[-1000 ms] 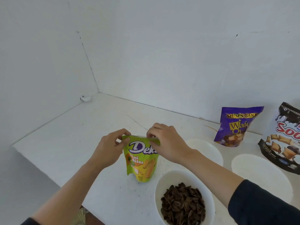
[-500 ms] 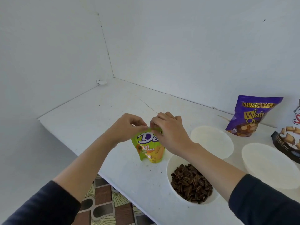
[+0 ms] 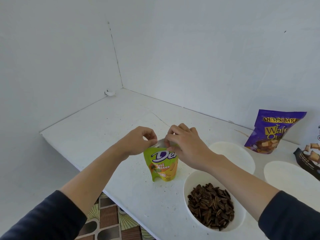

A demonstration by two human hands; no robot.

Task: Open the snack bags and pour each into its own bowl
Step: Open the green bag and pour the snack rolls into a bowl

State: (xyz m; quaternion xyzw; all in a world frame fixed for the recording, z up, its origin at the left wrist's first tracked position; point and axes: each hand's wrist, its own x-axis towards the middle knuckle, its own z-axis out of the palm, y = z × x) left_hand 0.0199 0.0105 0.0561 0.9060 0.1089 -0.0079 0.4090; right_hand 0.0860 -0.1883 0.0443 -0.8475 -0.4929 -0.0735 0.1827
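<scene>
Green snack bag mouth newly parted, silver lining between pinches; left hand, right hand each pinching rim. Ready to pour.

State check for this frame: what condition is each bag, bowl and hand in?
green snack bag: upright, mouth partly open
left hand: pinching bag top
right hand: pinching bag top
purple wafer bag: upright, looks sealed
black-and-white bag: leaning, mostly cropped
near bowl: holds sunflower seeds
middle bowl: empty
right bowl: empty
</scene>
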